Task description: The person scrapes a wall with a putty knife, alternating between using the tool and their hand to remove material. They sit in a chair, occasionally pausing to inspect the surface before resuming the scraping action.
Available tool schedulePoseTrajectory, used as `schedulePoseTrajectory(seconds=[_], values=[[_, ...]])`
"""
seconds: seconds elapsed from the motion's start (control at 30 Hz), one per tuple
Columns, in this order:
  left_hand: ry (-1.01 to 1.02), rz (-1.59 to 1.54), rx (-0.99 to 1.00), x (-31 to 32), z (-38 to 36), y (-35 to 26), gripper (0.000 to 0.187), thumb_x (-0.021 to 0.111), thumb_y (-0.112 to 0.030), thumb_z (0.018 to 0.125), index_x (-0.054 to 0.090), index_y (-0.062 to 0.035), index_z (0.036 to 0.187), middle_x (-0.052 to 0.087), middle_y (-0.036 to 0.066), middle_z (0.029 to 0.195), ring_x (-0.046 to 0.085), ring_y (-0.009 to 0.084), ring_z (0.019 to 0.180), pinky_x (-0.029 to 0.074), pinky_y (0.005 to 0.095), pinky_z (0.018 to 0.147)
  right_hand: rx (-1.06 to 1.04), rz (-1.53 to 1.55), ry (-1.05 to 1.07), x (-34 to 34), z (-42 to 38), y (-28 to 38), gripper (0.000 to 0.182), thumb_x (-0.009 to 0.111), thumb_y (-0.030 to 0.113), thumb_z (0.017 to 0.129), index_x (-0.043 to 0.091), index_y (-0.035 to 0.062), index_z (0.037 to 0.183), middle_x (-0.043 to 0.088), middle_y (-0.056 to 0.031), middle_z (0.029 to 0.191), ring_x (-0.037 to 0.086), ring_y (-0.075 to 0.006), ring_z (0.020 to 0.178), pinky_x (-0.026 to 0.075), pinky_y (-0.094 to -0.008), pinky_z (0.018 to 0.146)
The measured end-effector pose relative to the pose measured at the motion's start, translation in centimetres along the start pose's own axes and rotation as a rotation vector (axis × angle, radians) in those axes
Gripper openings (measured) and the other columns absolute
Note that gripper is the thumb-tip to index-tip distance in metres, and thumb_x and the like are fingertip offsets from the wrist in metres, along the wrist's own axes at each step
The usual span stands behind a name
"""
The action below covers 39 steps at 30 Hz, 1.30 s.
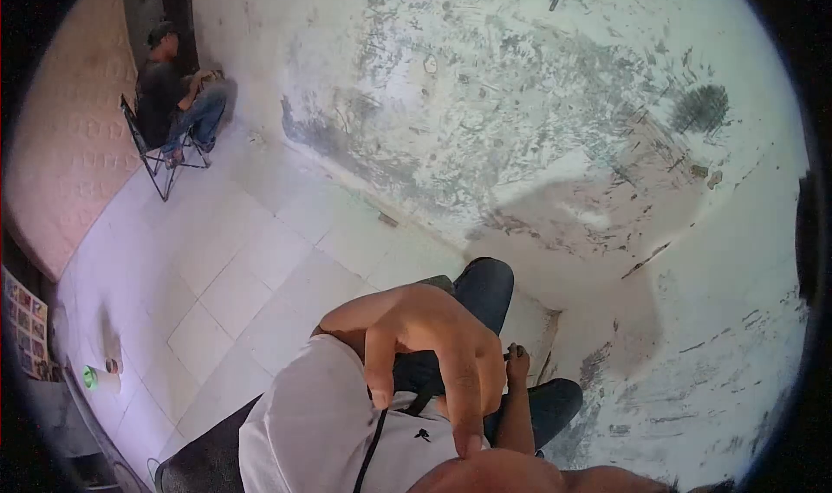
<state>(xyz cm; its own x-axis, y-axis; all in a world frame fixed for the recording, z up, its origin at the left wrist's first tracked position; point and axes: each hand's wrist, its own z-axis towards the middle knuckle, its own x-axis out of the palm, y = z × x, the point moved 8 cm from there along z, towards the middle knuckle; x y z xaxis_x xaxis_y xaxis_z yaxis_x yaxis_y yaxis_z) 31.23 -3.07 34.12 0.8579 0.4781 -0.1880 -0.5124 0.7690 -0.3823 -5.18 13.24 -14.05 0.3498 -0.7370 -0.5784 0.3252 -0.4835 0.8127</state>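
Observation:
My left hand (438, 341) reaches across my chest, close to the camera. Its thumb and one finger stretch downward, apart from each other, and nothing is held between them. That fingertip touches bare skin (494, 471) at the bottom edge, which looks like my own arm. Farther down, over my lap, my right hand (518, 367) appears small, with its fingers closed around a small dark thing (514, 351) that I cannot make out. A white shirt (299, 419) with a dark cord (373, 450) hanging over it covers my torso. My legs in dark trousers (487, 289) are bent.
Another person (160, 90) sits on a folding chair (156, 159) by the far wall, hands near the lap. A stained, peeling wall (485, 103) rises beside me. Pale tiles (230, 294) cover the floor. A white cup-like container with green (102, 379) stands at left, near a picture sheet (26, 324).

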Motion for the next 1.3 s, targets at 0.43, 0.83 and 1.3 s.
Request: schedulePoseTrajectory(seconds=[0.43, 0.83, 1.3], values=[[-0.098, 0.186, -0.025, 1.4, -0.9, -1.4, 0.048, 0.060, -0.036, 0.083, 0.063, -0.0132, 0.124, 0.048, 0.001, 0.065, 0.046, 0.0120, 0.046, 0.024, 0.0313, 0.045, -0.128, -0.010, 0.086, 3.9, 2.5, 4.1, 0.043, 0.051, 0.033, 0.094, 0.063, -0.0066, 0.082, 0.064, -0.0197, 0.070, 0.063, -0.0320, 0.065, 0.047, -0.0431, 0.062], [-0.175, 0.375, -0.132, 4.0, -1.1, -2.3, 0.047, 0.060, -0.034, 0.082, 0.063, -0.0095, 0.123, 0.047, 0.002, 0.066, 0.046, 0.0139, 0.048, 0.026, 0.0331, 0.045, -0.044, -0.065, 0.366, 10.0, 4.9, 8.3, 0.039, 0.051, 0.031, 0.095, 0.064, -0.0059, 0.092, 0.068, -0.0167, 0.079, 0.065, -0.0258, 0.076, 0.048, -0.0373, 0.073], [-0.206, 0.677, -0.194, 4.8, -0.4, -2.7, 0.041, 0.058, -0.030, 0.086, 0.065, 0.0000, 0.113, 0.054, 0.008, 0.066, 0.048, 0.0209, 0.049, 0.027, 0.0373, 0.050, -0.656, -0.112, 0.338, 15.2, 6.3, 12.7, 0.043, 0.051, 0.038, 0.094, 0.067, -0.0012, 0.091, 0.065, -0.0223, 0.079, 0.063, -0.0391, 0.080, 0.047, -0.0473, 0.075]])
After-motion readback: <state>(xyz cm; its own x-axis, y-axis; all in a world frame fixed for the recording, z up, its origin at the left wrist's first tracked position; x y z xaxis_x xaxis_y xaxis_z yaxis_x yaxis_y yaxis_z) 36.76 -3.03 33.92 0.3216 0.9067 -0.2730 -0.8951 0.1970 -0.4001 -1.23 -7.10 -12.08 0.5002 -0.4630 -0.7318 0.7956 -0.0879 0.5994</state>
